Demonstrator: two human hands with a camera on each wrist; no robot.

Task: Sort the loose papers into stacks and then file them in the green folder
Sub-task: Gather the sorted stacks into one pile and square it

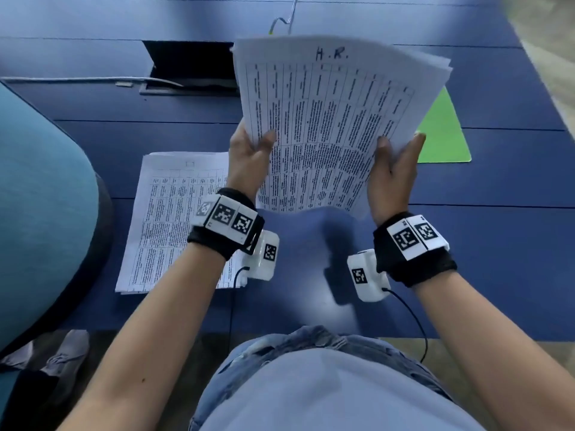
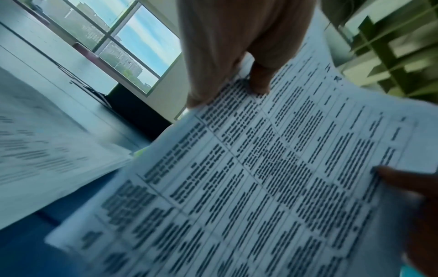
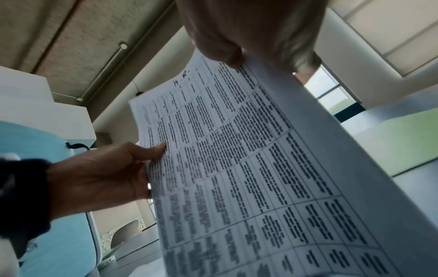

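Note:
I hold a stack of printed table sheets, with "H.R." handwritten at the top, lifted above the blue table. My left hand grips its left edge, thumb on the front. My right hand grips the right edge the same way. The wrist views show the same held stack, with my left hand at its edge. A second paper stack lies flat on the table at the left. The green folder lies on the table behind the held stack, partly hidden by it.
A teal chair stands at the left edge of the table. An open cable hatch sits in the tabletop at the back, with a cable running left from it. Bare blue tabletop shows on the right.

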